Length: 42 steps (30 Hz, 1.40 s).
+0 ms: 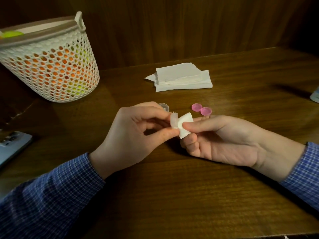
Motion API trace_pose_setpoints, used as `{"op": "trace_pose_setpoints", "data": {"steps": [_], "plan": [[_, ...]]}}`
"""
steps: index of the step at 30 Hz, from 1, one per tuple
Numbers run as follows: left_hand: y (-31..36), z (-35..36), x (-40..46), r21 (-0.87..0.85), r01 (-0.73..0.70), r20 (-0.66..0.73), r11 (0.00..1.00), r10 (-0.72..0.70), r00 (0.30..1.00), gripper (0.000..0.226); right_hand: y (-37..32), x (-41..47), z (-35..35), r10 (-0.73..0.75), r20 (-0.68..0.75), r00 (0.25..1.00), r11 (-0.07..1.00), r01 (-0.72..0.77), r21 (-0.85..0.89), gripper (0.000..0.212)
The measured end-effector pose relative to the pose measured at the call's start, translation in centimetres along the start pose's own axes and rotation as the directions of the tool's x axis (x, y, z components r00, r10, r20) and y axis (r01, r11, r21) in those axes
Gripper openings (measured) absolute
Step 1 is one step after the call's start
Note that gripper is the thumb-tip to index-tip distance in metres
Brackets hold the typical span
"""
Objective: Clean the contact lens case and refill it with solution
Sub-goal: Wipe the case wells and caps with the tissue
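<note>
- Just left of the frame centre, the left hand (136,133) is pinching a small translucent white plastic cap (174,120) between thumb and forefinger, so that grip is clenched on the cap.
- Beside it, the right hand (222,140) is pressing a small folded white tissue pad (185,125) against the cap, thumb on top and fingers beneath; this grip is grasping the pad.
- The cap is being held only by its edges, so a hard rub is likely to be popping it loose onto the brown wooden bench (172,195).
- Tissue lint may be catching inside the cap.
- Whether the pad is reaching the cap's inside is hidden by the fingers.
- Above the hands, the pink round double-well lens case (201,109) is lying on the bench, partly hidden behind the right fingertips, where a knuckle could be nudging it.
- A second clear round cap (163,106) is peeking out behind the left fingers, mostly covered.
- Farther up, a stack of white folded paper tissues (183,78) is lying centre frame.
- At the right edge a pale object (315,96) is cut off; no solution bottle can be identified.
- Upper left, a white perforated plastic basket (51,66) is holding blurred orange and yellow contents.
</note>
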<state>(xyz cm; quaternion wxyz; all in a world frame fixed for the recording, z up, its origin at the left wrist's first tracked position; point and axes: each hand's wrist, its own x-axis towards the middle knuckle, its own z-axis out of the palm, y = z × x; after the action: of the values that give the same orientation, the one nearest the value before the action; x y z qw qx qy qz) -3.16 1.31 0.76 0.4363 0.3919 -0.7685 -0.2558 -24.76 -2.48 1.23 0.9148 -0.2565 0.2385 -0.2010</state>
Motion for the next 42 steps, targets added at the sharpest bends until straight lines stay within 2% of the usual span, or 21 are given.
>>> {"op": "trace_pose_setpoints", "data": {"steps": [2, 4, 6, 8, 11, 14, 16, 18, 20, 23, 24, 26, 27, 28, 29, 31, 33, 35, 38, 40, 42], "plan": [[-0.2, 0.0, 0.0, 0.037, -0.027, -0.010, 0.999, 0.027, 1.000, 0.026, 0.1, 0.0, 0.1, -0.031, -0.017, 0.999, 0.999, 0.031, -0.030, 0.025], [-0.5, -0.1, 0.2, -0.009, 0.086, -0.021, 0.996, -0.086, 0.996, 0.027, 0.3, 0.0, 0.3, -0.163, -0.040, 0.986, 0.945, 0.144, -0.293, 0.012], [-0.6, -0.1, 0.5, -0.190, 0.303, 0.038, 0.934, -0.302, 0.953, 0.028, 0.5, -0.1, 0.3, -0.379, -0.002, 0.925, 0.684, 0.279, -0.674, 0.018], [-0.7, 0.0, 0.7, -0.419, 0.482, 0.179, 0.769, -0.451, 0.875, 0.018, 0.8, -0.3, 0.2, -0.558, 0.135, 0.819, 0.275, 0.336, -0.901, 0.019], [-0.8, -0.1, 0.7, -0.586, 0.612, 0.363, 0.531, -0.503, 0.784, 0.022, 0.8, -0.4, -0.1, -0.586, 0.402, 0.704, -0.154, 0.391, -0.907, 0.015], [-0.8, -0.6, 0.7, -0.583, 0.705, 0.504, 0.403, -0.502, 0.703, 0.036, 0.6, -0.3, -0.6, -0.461, 0.613, 0.642, -0.489, 0.392, -0.779, 0.019], [-0.6, -0.9, 0.9, -0.560, 0.756, 0.582, 0.341, -0.487, 0.651, 0.043, 0.3, -0.4, -1.0, -0.385, 0.681, 0.623, -0.644, 0.347, -0.682, 0.022], [-0.6, -1.0, 1.0, -0.549, 0.776, 0.623, 0.310, -0.468, 0.627, 0.047, 0.3, -0.4, -1.1, -0.353, 0.708, 0.612, -0.698, 0.331, -0.635, 0.024], [-0.7, -1.0, 1.0, -0.551, 0.765, 0.607, 0.334, -0.469, 0.641, 0.044, 0.8, -0.3, -1.0, -0.397, 0.678, 0.619, -0.638, 0.345, -0.688, 0.023], [-0.7, -0.7, 0.8, -0.533, 0.692, 0.449, 0.487, -0.530, 0.719, 0.033, 1.3, -0.1, -0.6, -0.559, 0.440, 0.703, -0.288, 0.333, -0.898, 0.017], [-0.7, -0.5, 0.8, -0.508, 0.652, 0.373, 0.563, -0.538, 0.756, 0.029, 1.2, 0.1, -0.5, -0.578, 0.312, 0.754, -0.110, 0.306, -0.946, 0.014], [-0.6, -0.3, 0.7, -0.368, 0.522, 0.211, 0.770, -0.478, 0.853, 0.031, 0.7, 0.2, -0.5, -0.502, 0.054, 0.863, 0.385, 0.279, -0.880, 0.010], [-0.5, -0.1, 0.7, -0.259, 0.430, 0.142, 0.865, -0.406, 0.903, 0.034, 0.4, 0.2, -0.4, -0.401, -0.045, 0.915, 0.635, 0.242, -0.733, 0.011], [-0.4, 0.0, 0.6, -0.161, 0.330, 0.088, 0.930, -0.320, 0.943, 0.035, 0.1, 0.2, -0.2, -0.285, -0.102, 0.953, 0.817, 0.186, -0.545, 0.014], [-0.3, 0.1, 0.6, -0.088, 0.235, 0.049, 0.968, -0.232, 0.972, 0.034, -0.1, 0.1, -0.1, -0.185, -0.121, 0.975, 0.919, 0.128, -0.372, 0.015], [-0.2, 0.3, 0.5, -0.002, 0.063, -0.005, 0.998, -0.063, 0.998, 0.030, -0.4, -0.1, 0.2, -0.065, -0.094, 0.993, 0.985, 0.049, -0.166, 0.013], [-0.2, 0.5, 0.3, 0.071, -0.071, -0.043, 0.995, 0.074, 0.996, 0.028, -0.8, -0.1, 0.3, -0.027, -0.052, 0.998, 0.993, 0.021, -0.113, 0.017], [-0.3, 0.6, 0.1, 0.098, -0.109, -0.066, 0.989, 0.116, 0.991, 0.027, -1.2, -0.1, 0.3, -0.020, -0.069, 0.997, 0.992, 0.011, -0.125, 0.025], [-0.6, 0.4, 0.2, -0.149, 0.109, -0.030, 0.983, -0.114, 0.993, 0.023, -1.8, -0.4, 0.2, -0.179, -0.183, 0.967, 0.935, 0.109, -0.339, 0.028], [-0.8, 0.1, 0.5, -0.449, 0.339, 0.071, 0.827, -0.345, 0.936, 0.025, -2.1, -0.7, 0.3, -0.321, -0.180, 0.930, 0.851, 0.199, -0.487, 0.022], [-1.2, 0.0, 0.6, -0.612, 0.438, 0.133, 0.659, -0.460, 0.878, 0.030, -2.1, -0.8, 0.3, -0.375, -0.134, 0.917, 0.789, 0.240, -0.565, 0.017]]}}
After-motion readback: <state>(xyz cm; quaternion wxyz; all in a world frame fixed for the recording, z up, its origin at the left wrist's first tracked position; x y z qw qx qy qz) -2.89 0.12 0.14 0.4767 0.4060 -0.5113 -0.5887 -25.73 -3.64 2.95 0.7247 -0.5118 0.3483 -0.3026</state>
